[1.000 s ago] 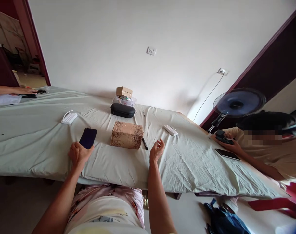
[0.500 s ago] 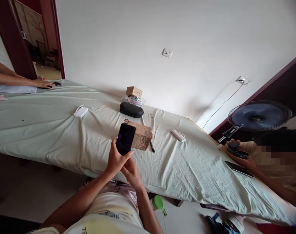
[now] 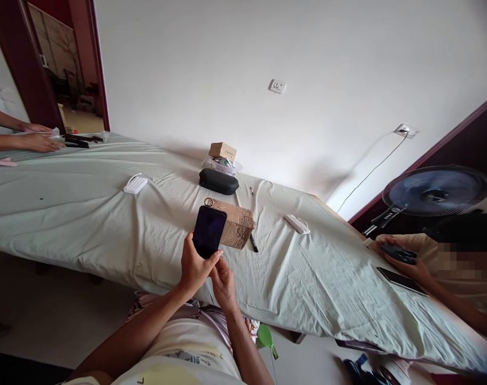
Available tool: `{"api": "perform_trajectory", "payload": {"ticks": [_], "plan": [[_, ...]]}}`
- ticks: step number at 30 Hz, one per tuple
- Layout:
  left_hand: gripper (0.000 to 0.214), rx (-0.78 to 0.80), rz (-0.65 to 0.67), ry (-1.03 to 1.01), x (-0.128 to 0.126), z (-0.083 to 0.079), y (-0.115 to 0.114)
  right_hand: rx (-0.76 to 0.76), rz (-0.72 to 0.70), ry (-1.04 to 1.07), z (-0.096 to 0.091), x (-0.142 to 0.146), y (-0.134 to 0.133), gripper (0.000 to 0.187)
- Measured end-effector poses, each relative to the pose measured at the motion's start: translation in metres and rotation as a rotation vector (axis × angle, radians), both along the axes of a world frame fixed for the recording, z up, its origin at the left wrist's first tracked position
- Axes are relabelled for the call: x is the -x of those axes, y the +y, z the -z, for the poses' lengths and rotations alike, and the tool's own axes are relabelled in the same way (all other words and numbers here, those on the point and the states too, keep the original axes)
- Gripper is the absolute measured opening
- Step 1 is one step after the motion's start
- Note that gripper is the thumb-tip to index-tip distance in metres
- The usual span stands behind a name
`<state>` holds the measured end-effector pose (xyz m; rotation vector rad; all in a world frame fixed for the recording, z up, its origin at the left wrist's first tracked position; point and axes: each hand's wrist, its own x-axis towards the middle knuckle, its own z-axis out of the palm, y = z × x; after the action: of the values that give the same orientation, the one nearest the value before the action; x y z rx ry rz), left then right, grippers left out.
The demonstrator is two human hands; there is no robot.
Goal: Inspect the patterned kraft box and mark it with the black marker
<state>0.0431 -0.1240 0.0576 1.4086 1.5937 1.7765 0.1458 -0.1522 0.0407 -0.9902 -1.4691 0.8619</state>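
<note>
Black and dark-screened, the phone (image 3: 209,231) is held up before the box (image 3: 238,227), over the counter (image 3: 86,214), clasped from below in the closed left grip (image 3: 195,267); it is lifted, its screen not yet lit. The right grip (image 3: 224,280), loosely curled and empty, is set against its lower edge. Against a second back, the phone is raised from counter level and the right grip is brought across to it.

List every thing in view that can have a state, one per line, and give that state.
phone, screen dark, held in left hand
right hand, at the phone's lower edge
cardboard box, closed
black case, shut
fan, blades blurred, seemingly spinning
second phone, lying flat, screen dark
wall plug, plugged in
</note>
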Motion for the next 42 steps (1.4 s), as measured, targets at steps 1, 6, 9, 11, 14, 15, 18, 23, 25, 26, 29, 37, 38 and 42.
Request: {"api": "perform_trajectory", "payload": {"ticks": [1, 6, 9, 11, 14, 15, 18, 23, 25, 26, 29, 37, 38, 42], "plan": [[0.086, -0.008, -0.014, 0.020, 0.002, 0.001, 0.002, -0.001, -0.015, -0.024, -0.001, -0.001, 0.001, 0.039], [0.084, 0.042, -0.121, 0.185, 0.045, 0.001, 0.032, -0.123, 0.173, -0.115, -0.027, -0.031, 0.022, 0.040], [0.081, 0.199, -0.226, 0.356, 0.089, 0.001, 0.055, -0.319, 0.466, -0.130, -0.052, -0.061, 0.055, 0.037], [0.074, 0.313, -0.284, 0.484, 0.115, 0.003, 0.066, -0.414, 0.637, -0.214, -0.064, -0.082, 0.081, 0.039], [0.065, 0.436, -0.364, 0.631, 0.139, 0.011, 0.075, -0.440, 0.738, -0.390, -0.063, -0.104, 0.118, 0.044], [0.064, 0.462, -0.383, 0.656, 0.143, 0.014, 0.077, -0.424, 0.741, -0.417, -0.058, -0.108, 0.127, 0.045], [0.065, 0.528, -0.405, 0.663, 0.149, 0.024, 0.081, -0.334, 0.684, -0.414, -0.033, -0.112, 0.145, 0.047], [0.072, 0.681, -0.329, 0.667, 0.158, 0.025, 0.083, -0.341, 0.637, -0.335, -0.009, -0.106, 0.149, 0.051], [0.073, 0.715, -0.310, 0.673, 0.161, 0.023, 0.082, -0.339, 0.654, -0.331, -0.009, -0.103, 0.150, 0.051], [0.073, 0.720, -0.313, 0.677, 0.161, 0.022, 0.081, -0.335, 0.663, -0.325, -0.009, -0.101, 0.150, 0.051], [0.079, 0.672, -0.335, 0.705, 0.158, 0.018, 0.077, -0.345, 0.669, -0.283, -0.010, -0.097, 0.152, 0.049], [0.093, 0.125, 0.198, 0.356, 0.093, -0.005, 0.098, -0.374, 0.629, -0.203, 0.002, -0.096, 0.153, 0.050], [0.093, 0.062, 0.268, 0.296, 0.080, -0.008, 0.105, -0.373, 0.612, -0.181, 0.005, -0.098, 0.153, 0.051], [0.069, -0.155, 0.364, 0.261, 0.037, -0.014, 0.137, -0.360, 0.529, -0.053, 0.014, -0.103, 0.157, 0.052]]}}
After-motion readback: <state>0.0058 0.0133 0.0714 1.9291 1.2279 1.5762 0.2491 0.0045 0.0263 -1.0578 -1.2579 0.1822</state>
